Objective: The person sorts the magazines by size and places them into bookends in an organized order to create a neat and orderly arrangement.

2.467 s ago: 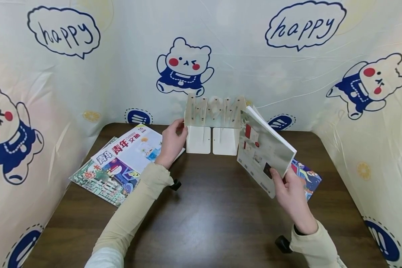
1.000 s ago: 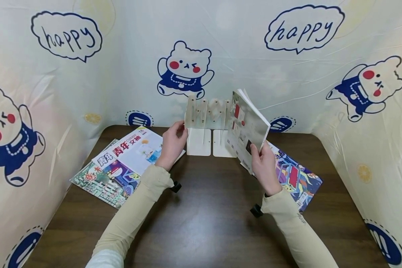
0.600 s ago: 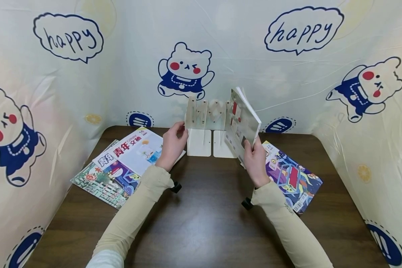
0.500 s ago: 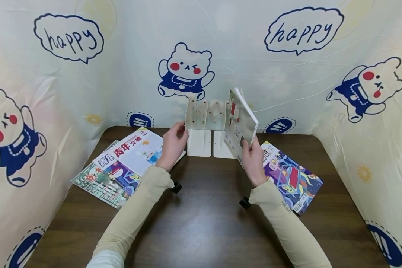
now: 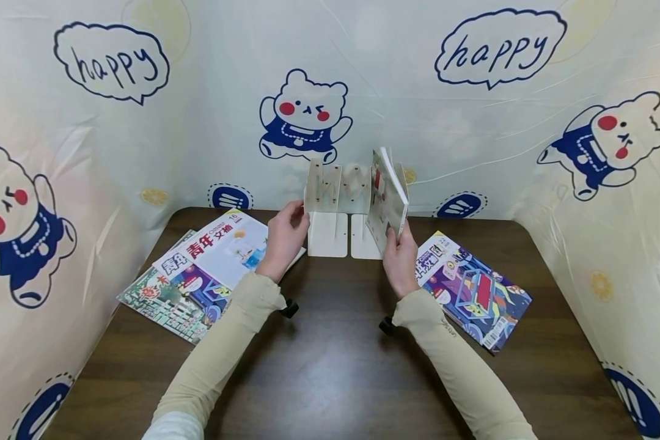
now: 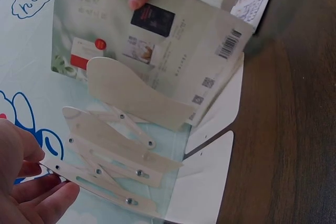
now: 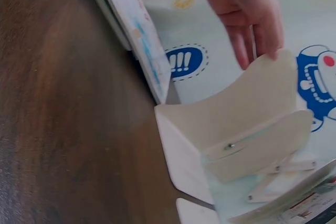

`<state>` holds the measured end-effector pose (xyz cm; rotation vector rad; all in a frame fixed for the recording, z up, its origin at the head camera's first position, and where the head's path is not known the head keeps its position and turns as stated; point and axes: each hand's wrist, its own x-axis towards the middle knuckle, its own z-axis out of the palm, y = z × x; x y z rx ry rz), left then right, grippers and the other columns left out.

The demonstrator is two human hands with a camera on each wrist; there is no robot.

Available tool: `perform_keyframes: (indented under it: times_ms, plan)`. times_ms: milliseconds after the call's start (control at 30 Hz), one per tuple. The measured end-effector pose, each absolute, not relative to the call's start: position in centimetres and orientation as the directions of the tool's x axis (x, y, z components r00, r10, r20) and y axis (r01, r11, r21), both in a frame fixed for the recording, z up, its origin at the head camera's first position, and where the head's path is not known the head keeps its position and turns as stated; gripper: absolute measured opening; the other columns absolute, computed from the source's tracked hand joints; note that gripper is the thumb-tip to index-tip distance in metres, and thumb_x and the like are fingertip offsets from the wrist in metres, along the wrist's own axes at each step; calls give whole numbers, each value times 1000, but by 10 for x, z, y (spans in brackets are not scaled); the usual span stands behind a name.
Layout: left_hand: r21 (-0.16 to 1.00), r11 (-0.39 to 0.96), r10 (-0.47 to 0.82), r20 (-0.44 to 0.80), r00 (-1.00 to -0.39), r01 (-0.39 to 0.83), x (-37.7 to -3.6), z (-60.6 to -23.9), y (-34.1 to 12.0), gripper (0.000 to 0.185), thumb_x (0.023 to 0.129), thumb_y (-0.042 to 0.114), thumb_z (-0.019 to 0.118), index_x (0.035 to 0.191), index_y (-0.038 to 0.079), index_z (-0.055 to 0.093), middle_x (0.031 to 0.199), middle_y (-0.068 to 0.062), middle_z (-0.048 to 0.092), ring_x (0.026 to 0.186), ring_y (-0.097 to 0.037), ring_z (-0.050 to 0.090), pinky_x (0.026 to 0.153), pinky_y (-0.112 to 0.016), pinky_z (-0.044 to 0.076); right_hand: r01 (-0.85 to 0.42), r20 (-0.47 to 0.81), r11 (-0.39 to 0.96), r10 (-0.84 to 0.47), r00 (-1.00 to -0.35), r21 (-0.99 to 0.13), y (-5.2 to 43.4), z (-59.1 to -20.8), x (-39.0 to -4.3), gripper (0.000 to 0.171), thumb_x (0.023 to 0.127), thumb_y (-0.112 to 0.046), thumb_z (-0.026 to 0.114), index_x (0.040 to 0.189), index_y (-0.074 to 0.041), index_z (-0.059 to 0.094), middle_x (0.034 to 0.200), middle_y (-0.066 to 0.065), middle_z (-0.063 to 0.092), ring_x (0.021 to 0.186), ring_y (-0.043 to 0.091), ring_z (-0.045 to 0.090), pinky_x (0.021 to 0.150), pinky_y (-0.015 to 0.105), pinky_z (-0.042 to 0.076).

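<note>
Since the earliest head frame, the right hand (image 5: 398,260) has carried the magazine (image 5: 387,198) from the right of centre, where it leaned open-faced toward the camera, up and left to the white expandable rack (image 5: 341,183) at upper centre of the frame. Over the same interval the magazine has turned from a broad slanted face to nearly edge-on and close to upright. It now stands at the rack's right end, its lower edge near the right base plate (image 5: 363,238).

The left wrist view shows its back cover (image 6: 157,51) directly behind the outermost divider (image 6: 136,98). Whether it is fully seated in a slot cannot be told.

Right hand: fingers curled on the magazine's lower near edge, thumb pressed on the cover.

Left hand (image 5: 283,238): unchanged across the frames, fingertips (image 6: 37,192) loosely extended against the rack's left end panel, gripping nothing.

Judgement: insertion is at its final stage; the left hand appears to steady the rack against the sideways push.

Remaining flat on the brown table (image 5: 330,366):
- two overlapping magazines (image 5: 198,269) at left;
- one colourful magazine (image 5: 473,287) at right.
</note>
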<state>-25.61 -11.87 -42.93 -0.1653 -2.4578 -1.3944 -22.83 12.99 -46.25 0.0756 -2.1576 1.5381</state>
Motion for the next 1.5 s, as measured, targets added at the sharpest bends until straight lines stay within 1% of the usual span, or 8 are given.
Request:
perform_keyframes:
  times_ms: [167, 433, 733, 867, 967, 1133, 1333, 1500]
  plan:
    - [817, 519, -50, 322, -945, 251, -257, -430, -118, 37, 106, 20, 59, 140, 5, 63, 130, -16, 69, 115, -30, 67, 103, -44, 55, -295, 398, 361, 256, -881, -885, 124, -471, -232, 39, 109, -8, 49, 148, -6, 52, 146, 22, 59, 135, 34, 57, 113, 49, 46]
    - [812, 519, -48, 338, -940, 265, -256, -429, -118, 35, 106, 19, 59, 139, 5, 64, 128, -16, 70, 113, -29, 68, 101, -45, 56, -333, 445, 386, 252, -859, -860, 117, -474, -241, 38, 109, -5, 49, 146, -2, 54, 147, 21, 59, 139, 32, 53, 116, 47, 43]
    - [817, 520, -49, 319, -947, 249, -256, -429, -118, 36, 106, 20, 60, 139, 6, 63, 129, -15, 70, 113, -29, 67, 102, -45, 55, -317, 448, 412, 271, -852, -854, 113, -473, -246, 32, 108, -6, 51, 139, 0, 57, 140, 23, 63, 133, 35, 58, 111, 50, 46]
    - [813, 526, -47, 322, -946, 250, -256, -429, -118, 36, 106, 20, 59, 140, 6, 63, 128, -15, 70, 113, -29, 67, 102, -44, 56, -321, 454, 428, 258, -853, -845, 112, -473, -247, 29, 108, -6, 51, 135, 1, 59, 138, 23, 64, 132, 35, 59, 109, 50, 47]
    - [808, 530, -46, 331, -942, 258, -257, -429, -118, 36, 106, 19, 59, 139, 5, 63, 127, -16, 70, 112, -29, 67, 101, -45, 56, -337, 469, 438, 240, -850, -834, 112, -472, -248, 26, 108, -7, 52, 131, 2, 60, 135, 23, 65, 127, 36, 61, 105, 51, 49]
    - [809, 526, -41, 334, -942, 263, -257, -429, -118, 37, 106, 20, 59, 140, 5, 63, 128, -16, 70, 112, -29, 68, 101, -45, 56, -347, 474, 442, 219, -853, -827, 111, -471, -249, 22, 107, -7, 52, 124, 3, 62, 119, 25, 66, 110, 39, 64, 94, 54, 51]
    - [813, 521, -43, 327, -944, 258, -257, -430, -119, 37, 106, 20, 59, 140, 5, 63, 130, -16, 69, 113, -29, 67, 102, -44, 55, -327, 443, 432, 201, -874, -841, 109, -470, -247, 24, 108, -11, 52, 127, 2, 61, 119, 24, 65, 107, 38, 62, 92, 54, 50]
    - [816, 519, -46, 326, -944, 256, -258, -431, -119, 37, 106, 21, 59, 140, 6, 63, 130, -16, 69, 114, -29, 67, 102, -45, 55, -318, 429, 423, 197, -882, -849, 107, -471, -247, 24, 109, -11, 52, 125, 3, 61, 117, 25, 66, 104, 39, 61, 93, 54, 50]
